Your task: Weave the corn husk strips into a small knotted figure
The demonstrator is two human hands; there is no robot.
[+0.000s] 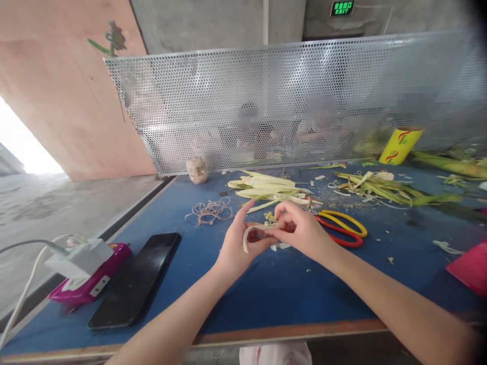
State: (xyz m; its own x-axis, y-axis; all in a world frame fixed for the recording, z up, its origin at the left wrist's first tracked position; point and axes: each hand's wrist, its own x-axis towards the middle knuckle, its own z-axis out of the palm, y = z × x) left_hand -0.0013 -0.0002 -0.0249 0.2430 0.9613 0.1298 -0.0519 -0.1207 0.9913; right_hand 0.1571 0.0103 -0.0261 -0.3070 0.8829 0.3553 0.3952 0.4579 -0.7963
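Both of my hands meet over the middle of the blue table (289,289). My left hand (239,243) pinches a pale, curved strip of leaf (249,236) between thumb and fingers. My right hand (300,228) grips the same strip from the right, fingers curled around it. Just behind the hands lies a bundle of pale green leaf strips (268,188). Red and yellow scissors (342,227) rest on the table right beside my right hand.
A black phone (137,278) and a pink power strip with a white charger (85,271) lie at the left. A coil of twine (210,210), a ball of string (197,169), a yellow roll (400,145) and green leaf scraps (384,188) sit farther back before a perforated metal screen (289,96).
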